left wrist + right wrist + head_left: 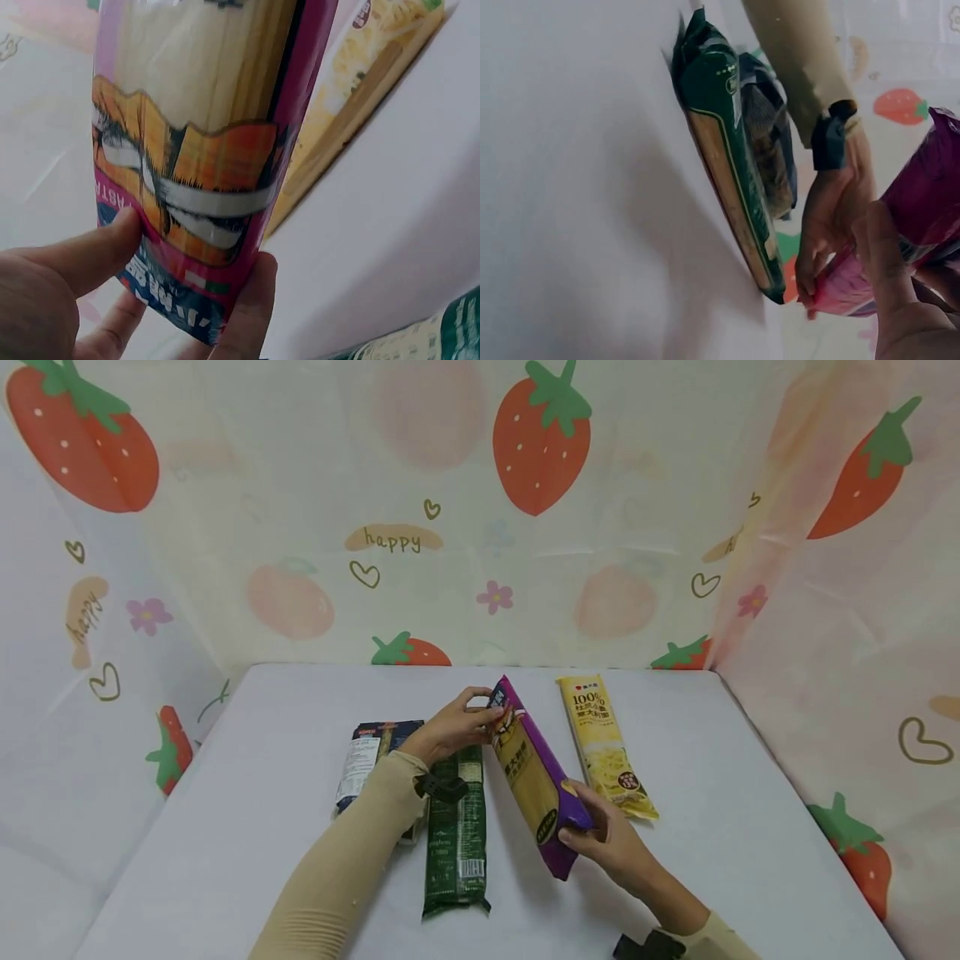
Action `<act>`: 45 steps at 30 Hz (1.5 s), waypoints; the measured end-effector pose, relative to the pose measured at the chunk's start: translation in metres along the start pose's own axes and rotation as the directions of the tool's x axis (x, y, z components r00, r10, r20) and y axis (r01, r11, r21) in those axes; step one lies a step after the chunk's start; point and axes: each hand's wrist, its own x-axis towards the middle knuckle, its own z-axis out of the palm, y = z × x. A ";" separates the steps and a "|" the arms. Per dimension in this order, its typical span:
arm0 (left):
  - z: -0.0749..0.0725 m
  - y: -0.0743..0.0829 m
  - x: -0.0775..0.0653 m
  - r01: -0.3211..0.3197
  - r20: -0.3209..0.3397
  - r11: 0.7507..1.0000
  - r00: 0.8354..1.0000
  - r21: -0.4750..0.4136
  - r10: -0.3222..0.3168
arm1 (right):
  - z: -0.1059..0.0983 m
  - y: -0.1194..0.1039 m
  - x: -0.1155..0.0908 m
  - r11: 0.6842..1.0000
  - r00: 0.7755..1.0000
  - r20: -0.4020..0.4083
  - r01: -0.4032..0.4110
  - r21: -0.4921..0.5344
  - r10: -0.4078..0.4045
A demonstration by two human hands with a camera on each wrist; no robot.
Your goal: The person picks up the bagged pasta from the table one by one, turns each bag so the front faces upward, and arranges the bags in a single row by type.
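Observation:
Both hands hold a purple pasta packet [529,777] tilted over the table, its clear window showing long straight pasta. At its far end my left hand [455,724] pinches the dark blue tip; the left wrist view shows the thumb on one face and fingers at the edge. My right hand [617,843] grips the near end, thumb and fingers on either side. Just left of it lies a green spaghetti packet [456,860], partly beneath the left wrist. To the right lies a yellow pasta packet [606,747]. A dark blue packet [367,760] is partly hidden behind the left forearm.
The packets lie on a white table [225,860]. Cloth walls [465,568] printed with strawberries enclose it at the back and both sides. A black strap with a small device [442,787] sits on the left wrist, another [649,946] on the right.

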 end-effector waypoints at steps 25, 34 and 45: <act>-0.011 0.022 -0.014 0.028 0.073 1.000 0.997 0.013 -0.029 | -0.009 0.009 -0.010 0.999 0.998 -0.042 0.039 0.020 -0.038; -0.007 0.022 -0.012 -0.033 -0.002 0.996 0.999 0.081 0.033 | -0.016 0.007 -0.011 0.998 0.997 -0.078 -0.029 -0.063 0.024; 0.004 0.016 -0.002 -0.054 -0.154 0.989 0.985 0.136 0.075 | -0.018 0.017 -0.001 0.971 0.987 -0.134 0.051 -0.235 -0.085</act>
